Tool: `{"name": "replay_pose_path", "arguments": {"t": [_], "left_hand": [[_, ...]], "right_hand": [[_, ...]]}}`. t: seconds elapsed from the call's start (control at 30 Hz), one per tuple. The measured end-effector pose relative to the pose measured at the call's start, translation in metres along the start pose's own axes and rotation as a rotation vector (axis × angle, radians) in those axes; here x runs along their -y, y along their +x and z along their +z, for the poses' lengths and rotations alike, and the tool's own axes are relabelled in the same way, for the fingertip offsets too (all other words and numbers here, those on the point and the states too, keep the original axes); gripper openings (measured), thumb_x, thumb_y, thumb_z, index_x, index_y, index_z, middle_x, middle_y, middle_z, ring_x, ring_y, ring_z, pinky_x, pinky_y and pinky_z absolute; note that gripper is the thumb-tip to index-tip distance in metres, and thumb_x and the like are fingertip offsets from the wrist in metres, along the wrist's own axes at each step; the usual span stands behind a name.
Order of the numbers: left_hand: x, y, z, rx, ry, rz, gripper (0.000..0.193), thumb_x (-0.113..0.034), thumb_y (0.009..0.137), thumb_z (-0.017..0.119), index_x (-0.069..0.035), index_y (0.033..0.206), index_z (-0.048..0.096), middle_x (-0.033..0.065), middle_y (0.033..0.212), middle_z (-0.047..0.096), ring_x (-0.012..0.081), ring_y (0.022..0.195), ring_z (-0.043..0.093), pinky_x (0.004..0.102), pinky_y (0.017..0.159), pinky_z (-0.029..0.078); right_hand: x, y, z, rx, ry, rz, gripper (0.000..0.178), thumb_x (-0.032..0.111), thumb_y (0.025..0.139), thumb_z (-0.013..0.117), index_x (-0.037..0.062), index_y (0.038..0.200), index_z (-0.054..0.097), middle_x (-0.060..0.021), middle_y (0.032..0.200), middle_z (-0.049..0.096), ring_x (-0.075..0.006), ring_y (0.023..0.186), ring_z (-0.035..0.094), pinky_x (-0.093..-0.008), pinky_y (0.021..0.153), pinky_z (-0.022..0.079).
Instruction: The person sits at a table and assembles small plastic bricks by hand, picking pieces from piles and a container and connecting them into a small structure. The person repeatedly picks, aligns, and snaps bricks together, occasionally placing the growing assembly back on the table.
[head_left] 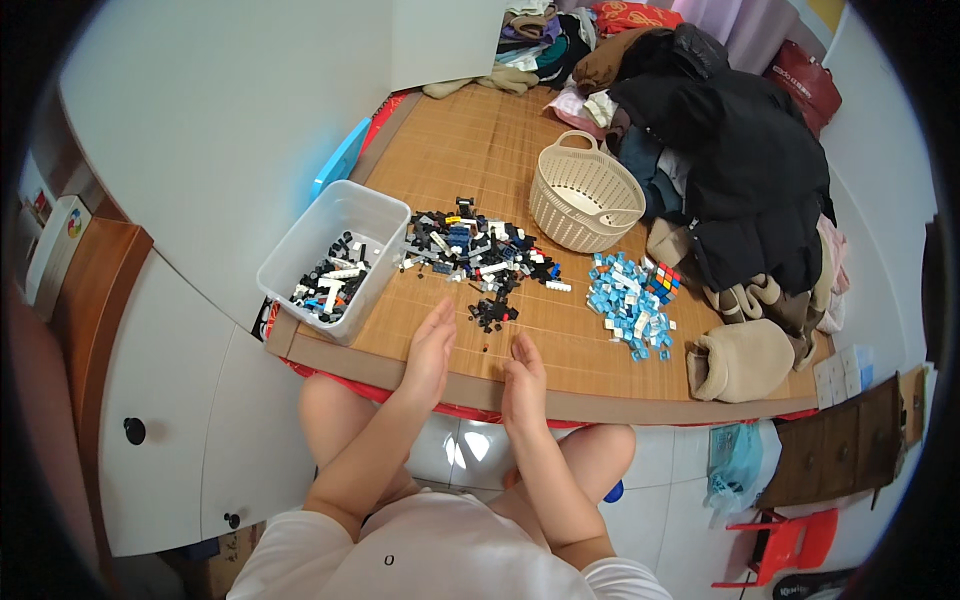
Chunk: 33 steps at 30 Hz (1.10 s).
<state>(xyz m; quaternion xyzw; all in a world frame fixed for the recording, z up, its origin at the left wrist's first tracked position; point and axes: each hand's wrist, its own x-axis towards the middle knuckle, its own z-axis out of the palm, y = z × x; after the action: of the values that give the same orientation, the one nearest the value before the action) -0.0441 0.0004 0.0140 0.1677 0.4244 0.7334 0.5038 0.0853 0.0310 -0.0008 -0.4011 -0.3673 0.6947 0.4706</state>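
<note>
My left hand [431,350] and my right hand [524,383] are held apart over the mat's near edge. Their palms face each other, fingers stretched out, with nothing in them. Just beyond the fingertips lies a small cluster of black building bricks [492,313]. It sits at the near side of a larger heap of mixed black, white and blue bricks [465,243]. Left of the heap stands a clear plastic box [372,200] with several black and white bricks [333,283] on its bottom. To the right is a pile of light blue and white bricks [625,305].
A beige woven-look basket [578,225] stands behind the piles. Beside the blue bricks is a puzzle cube [664,280]. Clothes, including a black jacket [740,150], fill the right side. A blue lid [342,157] leans behind the box. A red chair [785,548] stands on the floor.
</note>
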Motion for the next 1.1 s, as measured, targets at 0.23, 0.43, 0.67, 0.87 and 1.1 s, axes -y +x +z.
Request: {"name": "replay_pose_path", "arguments": {"t": [0.23, 0.43, 0.67, 0.87, 1.1], "left_hand": [[0.016, 0.022, -0.003, -0.021, 0.079, -0.058, 0.050, -0.008, 0.088, 0.041, 0.002, 0.135, 0.028, 0.0132, 0.140, 0.030, 0.0209, 0.131, 0.028, 0.0331, 0.106, 0.021], [0.021, 0.027, 0.002, 0.015, 0.192, -0.075, 0.048, -0.008, 0.088, 0.041, 0.002, 0.134, 0.030, 0.0128, 0.138, 0.034, 0.0198, 0.130, 0.030, 0.0318, 0.105, 0.024], [0.019, 0.014, 0.016, 0.043, 0.206, -0.141, 0.049, -0.006, 0.087, 0.040, 0.002, 0.134, 0.030, 0.0127, 0.137, 0.035, 0.0189, 0.128, 0.032, 0.0285, 0.102, 0.027], [0.017, -0.004, 0.033, 0.044, 0.057, -0.209, 0.048, -0.004, 0.086, 0.039, 0.004, 0.133, 0.031, 0.0150, 0.136, 0.035, 0.0200, 0.129, 0.030, 0.0292, 0.102, 0.029], [0.040, -0.005, 0.026, 0.039, 0.026, -0.098, 0.045, -0.004, 0.087, 0.037, 0.003, 0.131, 0.034, 0.0151, 0.134, 0.037, 0.0207, 0.126, 0.033, 0.0294, 0.101, 0.030]], "right_hand": [[0.001, 0.009, 0.002, 0.027, -0.010, 0.033, 0.061, -0.005, 0.077, 0.039, -0.0059, 0.136, 0.023, -0.0187, 0.143, 0.023, -0.0255, 0.134, 0.020, -0.0336, 0.107, 0.020], [-0.003, 0.016, 0.011, 0.041, -0.009, 0.027, 0.062, -0.007, 0.075, 0.038, -0.0064, 0.136, 0.023, -0.0179, 0.142, 0.025, -0.0252, 0.134, 0.019, -0.0328, 0.108, 0.018], [-0.010, 0.018, 0.012, 0.049, -0.050, 0.006, 0.061, -0.007, 0.079, 0.037, -0.0037, 0.137, 0.021, -0.0160, 0.144, 0.022, -0.0217, 0.132, 0.024, -0.0289, 0.103, 0.026], [-0.003, 0.003, 0.028, 0.039, 0.000, 0.053, 0.062, -0.008, 0.079, 0.037, 0.0001, 0.138, 0.020, -0.0150, 0.140, 0.028, -0.0212, 0.127, 0.031, -0.0290, 0.102, 0.028], [-0.021, 0.008, 0.027, -0.027, -0.104, -0.042, 0.058, -0.008, 0.082, 0.035, -0.0003, 0.138, 0.022, -0.0147, 0.141, 0.027, -0.0218, 0.129, 0.029, -0.0304, 0.105, 0.025]]}}
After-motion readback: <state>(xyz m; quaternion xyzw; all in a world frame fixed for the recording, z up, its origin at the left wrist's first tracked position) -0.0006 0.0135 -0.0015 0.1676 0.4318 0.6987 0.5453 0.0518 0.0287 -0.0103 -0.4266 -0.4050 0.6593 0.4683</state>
